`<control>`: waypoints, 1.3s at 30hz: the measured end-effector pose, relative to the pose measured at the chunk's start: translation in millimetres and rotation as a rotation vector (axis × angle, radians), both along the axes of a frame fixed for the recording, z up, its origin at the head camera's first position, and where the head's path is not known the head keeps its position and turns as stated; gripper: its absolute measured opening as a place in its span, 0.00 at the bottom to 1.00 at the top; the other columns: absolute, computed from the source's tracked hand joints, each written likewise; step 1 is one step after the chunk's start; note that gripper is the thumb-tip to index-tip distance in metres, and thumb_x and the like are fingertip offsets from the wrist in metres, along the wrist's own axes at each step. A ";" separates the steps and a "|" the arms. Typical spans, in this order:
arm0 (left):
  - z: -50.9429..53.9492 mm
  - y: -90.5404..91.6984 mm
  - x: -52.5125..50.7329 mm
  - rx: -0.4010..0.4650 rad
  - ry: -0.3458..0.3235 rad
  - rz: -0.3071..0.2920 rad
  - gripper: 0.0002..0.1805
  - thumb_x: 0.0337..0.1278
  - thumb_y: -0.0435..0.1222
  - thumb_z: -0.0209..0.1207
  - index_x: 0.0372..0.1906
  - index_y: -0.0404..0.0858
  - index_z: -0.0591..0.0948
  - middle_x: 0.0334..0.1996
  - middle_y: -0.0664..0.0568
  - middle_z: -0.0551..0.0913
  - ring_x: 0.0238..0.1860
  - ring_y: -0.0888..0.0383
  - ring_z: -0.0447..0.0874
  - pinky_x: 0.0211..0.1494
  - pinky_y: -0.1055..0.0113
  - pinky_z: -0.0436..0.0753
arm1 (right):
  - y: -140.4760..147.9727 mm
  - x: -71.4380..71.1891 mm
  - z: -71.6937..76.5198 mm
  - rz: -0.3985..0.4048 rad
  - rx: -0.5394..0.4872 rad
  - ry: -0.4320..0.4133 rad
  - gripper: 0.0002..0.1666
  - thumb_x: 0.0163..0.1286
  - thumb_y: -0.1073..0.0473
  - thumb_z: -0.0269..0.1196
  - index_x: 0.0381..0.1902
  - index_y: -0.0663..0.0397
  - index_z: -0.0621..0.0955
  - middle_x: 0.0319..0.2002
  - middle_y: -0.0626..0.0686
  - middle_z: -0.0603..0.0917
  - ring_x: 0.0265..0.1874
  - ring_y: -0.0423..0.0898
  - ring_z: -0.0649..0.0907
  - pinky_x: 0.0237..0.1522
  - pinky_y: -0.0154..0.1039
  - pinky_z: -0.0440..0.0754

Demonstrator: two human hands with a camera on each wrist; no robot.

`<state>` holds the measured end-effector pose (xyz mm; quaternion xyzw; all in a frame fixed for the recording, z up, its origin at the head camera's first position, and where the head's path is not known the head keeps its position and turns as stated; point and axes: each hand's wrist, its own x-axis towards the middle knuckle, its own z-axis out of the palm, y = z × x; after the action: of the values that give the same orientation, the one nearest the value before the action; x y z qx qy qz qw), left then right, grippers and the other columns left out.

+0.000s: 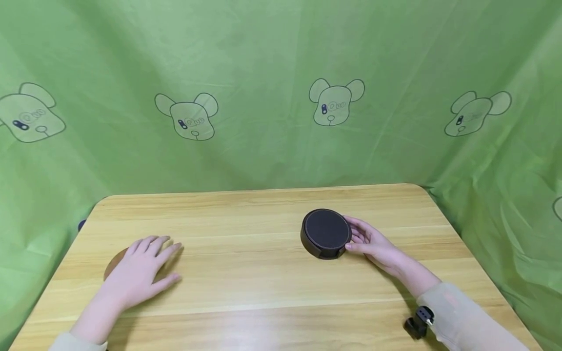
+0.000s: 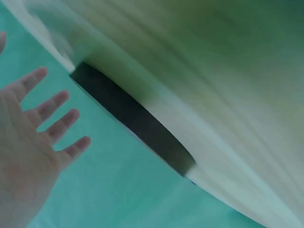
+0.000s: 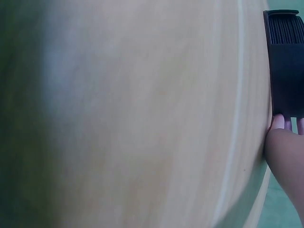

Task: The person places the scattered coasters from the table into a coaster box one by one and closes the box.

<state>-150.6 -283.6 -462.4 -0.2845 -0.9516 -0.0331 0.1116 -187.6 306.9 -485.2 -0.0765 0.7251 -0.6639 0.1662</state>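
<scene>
A round black coaster holder (image 1: 328, 233) with a coaster on top stands right of the table's middle. In the right wrist view, a stack of thin coasters (image 3: 285, 29) shows through its slot. My right hand (image 1: 373, 246) holds its right side, thumb at the front and fingers farther back, partly hidden. At the table's left, my left hand (image 1: 138, 273) hovers palm down over a brown round piece (image 1: 115, 263) that it mostly covers. Its fingers are spread. The left wrist view has a dark, low, curved object (image 2: 133, 116) beside the left hand (image 2: 26, 152); I cannot tell whether it is that brown piece.
The wooden table (image 1: 246, 273) has rounded far corners. A green curtain (image 1: 263, 146) with mouse-head drawings hangs behind it and along both sides. A small black device (image 1: 419, 321) is fixed at the right sleeve. Something dark blue (image 1: 81, 224) peeks out at the left table edge.
</scene>
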 end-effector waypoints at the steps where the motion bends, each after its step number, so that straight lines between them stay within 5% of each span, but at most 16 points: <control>1: -0.4 -3.5 0.7 0.000 0.008 0.007 0.38 0.59 0.60 0.69 0.70 0.45 0.80 0.65 0.38 0.80 0.65 0.35 0.77 0.68 0.35 0.73 | -0.3 0.1 0.4 0.000 0.001 0.000 0.53 0.71 0.71 0.66 0.84 0.68 0.50 0.77 0.65 0.64 0.63 0.22 0.75 0.64 0.19 0.73; 6: -3.3 -19.3 4.5 0.030 0.008 0.043 0.40 0.56 0.60 0.71 0.70 0.43 0.79 0.65 0.36 0.80 0.64 0.34 0.76 0.66 0.35 0.73 | -1.6 0.6 1.8 -0.003 0.009 -0.003 0.53 0.71 0.71 0.66 0.84 0.69 0.50 0.80 0.75 0.53 0.62 0.22 0.75 0.64 0.18 0.72; 21: -4.7 -50.5 6.2 0.049 -0.075 0.144 0.41 0.53 0.58 0.74 0.68 0.40 0.80 0.63 0.34 0.79 0.63 0.32 0.74 0.61 0.31 0.73 | -0.6 0.2 1.1 0.002 0.005 0.001 0.52 0.72 0.71 0.66 0.84 0.69 0.50 0.80 0.73 0.55 0.63 0.23 0.75 0.64 0.19 0.73; 25: -5.8 -55.7 6.4 0.037 -0.083 0.146 0.42 0.52 0.58 0.74 0.69 0.41 0.79 0.62 0.34 0.79 0.63 0.30 0.75 0.61 0.31 0.74 | -0.1 -0.6 -0.7 -0.002 0.006 0.003 0.52 0.71 0.71 0.66 0.84 0.68 0.51 0.78 0.66 0.61 0.63 0.24 0.76 0.64 0.19 0.73; 31: -5.5 -56.8 7.2 0.040 -0.098 0.145 0.43 0.52 0.57 0.75 0.70 0.42 0.78 0.62 0.34 0.79 0.62 0.29 0.76 0.61 0.30 0.74 | 0.3 -2.5 -2.7 -0.008 0.006 -0.004 0.53 0.71 0.71 0.66 0.84 0.67 0.51 0.69 0.42 0.70 0.63 0.24 0.76 0.65 0.20 0.73; 39: -4.5 -56.6 6.9 0.061 -0.107 0.135 0.43 0.52 0.55 0.76 0.70 0.40 0.78 0.62 0.34 0.79 0.60 0.28 0.78 0.61 0.31 0.78 | 0.1 -1.6 -3.6 0.001 -0.008 0.001 0.53 0.71 0.72 0.66 0.84 0.68 0.51 0.68 0.40 0.71 0.63 0.24 0.76 0.65 0.20 0.74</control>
<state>-143.6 -340.2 -466.9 -0.2140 -0.9717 -0.0696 0.0713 -189.2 307.0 -488.8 -0.0778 0.7223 -0.6669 0.1658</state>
